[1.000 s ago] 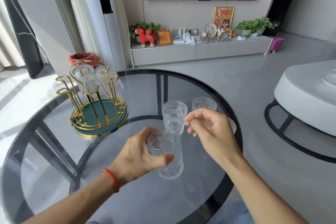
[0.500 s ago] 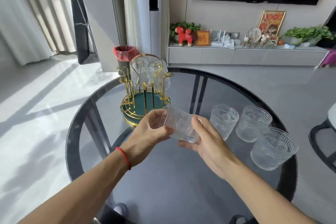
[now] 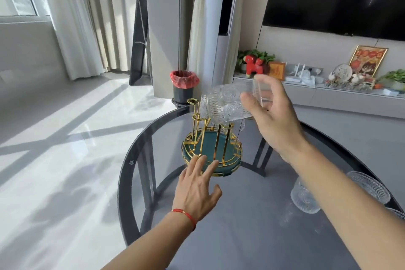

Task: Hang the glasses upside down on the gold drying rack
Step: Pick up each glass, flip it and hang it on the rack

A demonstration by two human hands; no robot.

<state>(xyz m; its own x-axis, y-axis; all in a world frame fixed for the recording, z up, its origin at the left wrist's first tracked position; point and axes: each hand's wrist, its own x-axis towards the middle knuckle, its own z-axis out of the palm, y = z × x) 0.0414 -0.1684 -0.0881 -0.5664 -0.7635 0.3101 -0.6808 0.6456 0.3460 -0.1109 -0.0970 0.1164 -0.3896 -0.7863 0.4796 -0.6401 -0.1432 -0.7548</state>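
The gold drying rack (image 3: 210, 149) with a teal base stands on the round glass table (image 3: 241, 226), toward its far left edge. My right hand (image 3: 274, 116) grips a patterned clear glass (image 3: 221, 105), tipped on its side with the mouth pointing left, just above the rack's prongs. My left hand (image 3: 197, 188) lies open with fingers spread, fingertips touching the rack's near rim. Further glasses on the rack are mostly hidden behind the held glass. Two upright glasses (image 3: 304, 199) (image 3: 368, 186) stand at the right, behind my right forearm.
A dark bin with a red bag (image 3: 184, 85) stands on the floor beyond the table. A low grey cabinet (image 3: 328, 98) with ornaments and plants runs along the far wall under a television. Bright floor lies to the left of the table's edge.
My left hand let go of the glass and dropped to the rack's rim. My right hand carried the glass up and over the rack. The view swung left.
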